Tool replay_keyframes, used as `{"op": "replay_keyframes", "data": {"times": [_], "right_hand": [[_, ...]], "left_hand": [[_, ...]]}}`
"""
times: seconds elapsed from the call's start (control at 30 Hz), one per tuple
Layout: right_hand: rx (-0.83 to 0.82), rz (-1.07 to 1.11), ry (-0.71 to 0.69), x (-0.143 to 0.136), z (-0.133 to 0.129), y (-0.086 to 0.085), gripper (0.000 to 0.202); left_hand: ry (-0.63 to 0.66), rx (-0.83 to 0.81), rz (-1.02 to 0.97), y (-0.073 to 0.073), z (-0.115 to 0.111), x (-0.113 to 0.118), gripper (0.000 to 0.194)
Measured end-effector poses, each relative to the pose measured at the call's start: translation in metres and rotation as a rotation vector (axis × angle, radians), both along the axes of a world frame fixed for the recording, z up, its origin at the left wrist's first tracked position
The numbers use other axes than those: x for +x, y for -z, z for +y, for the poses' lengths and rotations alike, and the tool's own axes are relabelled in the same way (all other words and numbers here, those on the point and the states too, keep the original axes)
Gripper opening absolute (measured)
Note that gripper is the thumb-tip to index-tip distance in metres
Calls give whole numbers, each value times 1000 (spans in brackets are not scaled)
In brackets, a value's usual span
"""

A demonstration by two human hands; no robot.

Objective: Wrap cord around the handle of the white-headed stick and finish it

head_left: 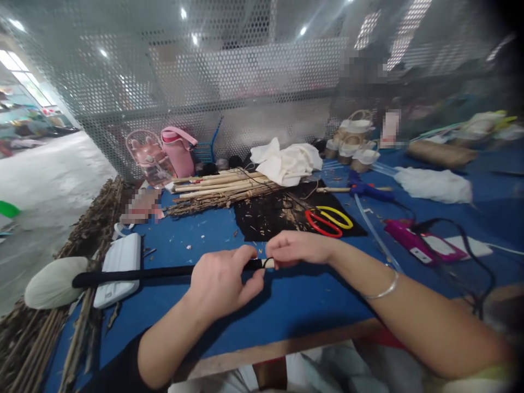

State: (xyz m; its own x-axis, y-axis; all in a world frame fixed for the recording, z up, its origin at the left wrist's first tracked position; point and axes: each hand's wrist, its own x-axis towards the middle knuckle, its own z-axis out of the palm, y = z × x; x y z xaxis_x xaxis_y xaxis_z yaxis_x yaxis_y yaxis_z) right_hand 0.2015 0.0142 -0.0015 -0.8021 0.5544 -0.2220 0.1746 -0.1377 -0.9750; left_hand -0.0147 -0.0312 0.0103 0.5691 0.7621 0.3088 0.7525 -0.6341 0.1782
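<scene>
The left arm (pixel 167 341) comes in over the near edge of the table (pixel 327 300), slanting up to the right. The left hand (pixel 219 275) has its back up and its fingers curled in a grip. Its thumb and pointer finger reach out to the right, one on each side. The right arm (pixel 368 289) is bare and comes in from near the table's right corner. The right hand (pixel 295 248) has bent fingers, pinched close, just beside the left fingertips. Its thumb is mostly hidden.
</scene>
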Motion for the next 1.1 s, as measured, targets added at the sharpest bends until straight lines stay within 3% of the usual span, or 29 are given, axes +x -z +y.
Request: {"op": "replay_keyframes", "data": {"times": [0.13, 0.33, 0.6, 0.73, 0.83, 0.93, 1.1], "right_hand": [[-8, 58, 114, 9, 4, -4, 35], [209, 93, 371, -19, -3, 7, 27], [103, 41, 410, -33, -7, 20, 17], [168, -31, 385, -33, -12, 19, 17], [324, -147, 368, -36, -21, 18, 25], [628, -322, 410, -38, -34, 16, 31], [992, -453, 415, -33, -45, 9, 26]], "left_hand": [[14, 18, 14, -1, 0, 2, 21], [9, 41, 11, -1, -1, 3, 20], [97, 95, -43, 4, 11, -1, 28], [2, 56, -58, 0, 16, 1, 27], [-66, 38, -55, 0, 20, 4, 26], [-97, 27, -55, 2, 22, 6, 26], [-121, 11, -13, 0, 24, 7, 25]]}}
